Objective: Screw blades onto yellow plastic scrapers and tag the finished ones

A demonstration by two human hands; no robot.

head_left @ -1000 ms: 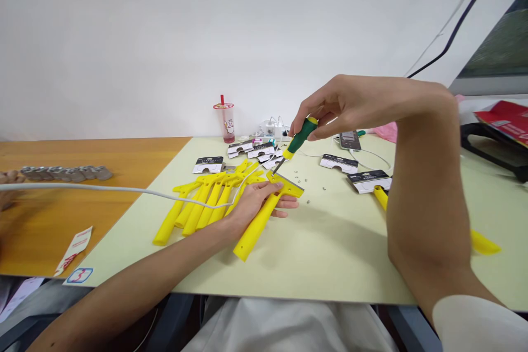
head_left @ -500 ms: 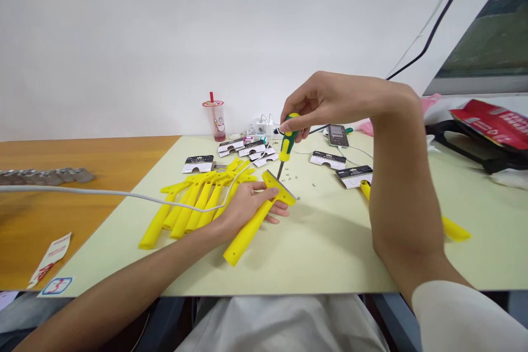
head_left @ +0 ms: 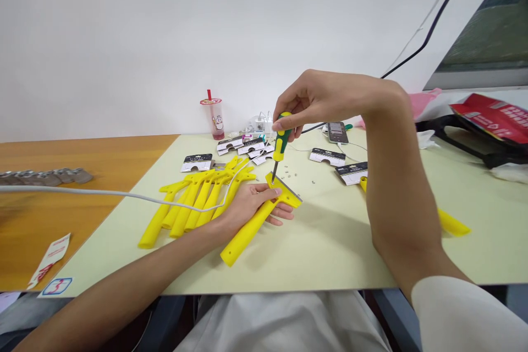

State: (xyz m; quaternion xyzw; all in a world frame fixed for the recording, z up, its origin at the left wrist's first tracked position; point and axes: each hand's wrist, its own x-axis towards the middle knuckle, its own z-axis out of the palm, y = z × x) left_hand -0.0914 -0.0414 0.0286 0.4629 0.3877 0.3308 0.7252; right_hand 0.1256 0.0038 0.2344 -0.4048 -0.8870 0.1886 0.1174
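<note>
My left hand (head_left: 253,204) grips a yellow scraper (head_left: 249,231) just below its wide head, thumb on top and fingers underneath. A thin metal blade edge shows along the head's far side. From above, my right hand (head_left: 303,104) pinches the green and yellow handle of a screwdriver (head_left: 281,140). The screwdriver stands nearly upright, and its tip meets the left part of the scraper's head. Left of my hand lies a row of yellow scraper handles (head_left: 185,203). Small screws (head_left: 295,175) are scattered on the table behind the held scraper.
Black and white cards (head_left: 197,163) lie towards the back, with a phone (head_left: 337,133) and a lidded cup (head_left: 214,119). A white cable (head_left: 103,192) crosses the left side above the handles. Another yellow handle (head_left: 454,224) is partly behind my right forearm. Metal pieces (head_left: 45,177) line the wooden table.
The screwdriver has shifted left and its tip now sits on the scraper's head instead of behind its edge. The scraper's head has swung slightly right and lower.
</note>
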